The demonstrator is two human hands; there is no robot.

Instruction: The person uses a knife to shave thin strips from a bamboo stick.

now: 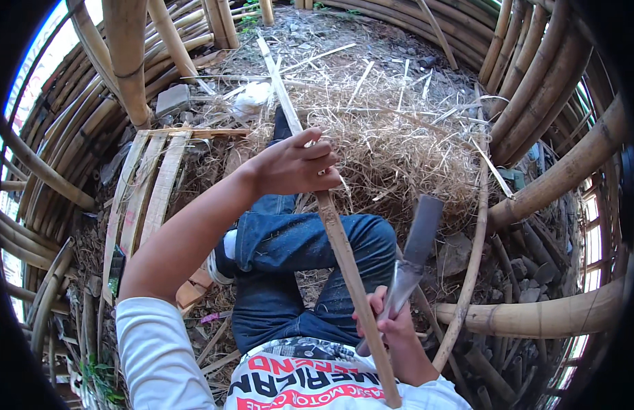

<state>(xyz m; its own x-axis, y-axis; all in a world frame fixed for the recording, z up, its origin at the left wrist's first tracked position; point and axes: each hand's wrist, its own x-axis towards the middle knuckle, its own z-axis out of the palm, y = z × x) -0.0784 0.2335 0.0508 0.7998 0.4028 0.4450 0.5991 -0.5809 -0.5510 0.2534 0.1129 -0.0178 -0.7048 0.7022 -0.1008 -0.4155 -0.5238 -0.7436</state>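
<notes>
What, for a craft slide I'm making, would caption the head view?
The left hand grips a long wooden strip while the right hand holds a broad-bladed knife.

The bamboo strip (pixel 343 254), long, narrow and straight, slants from upper left to lower right, pale along its far stretch, browner nearer. Just right of its lower half, the broad-bladed knife (pixel 405 275) leans rightward, dark toward its far end, shiny midway.
</notes>
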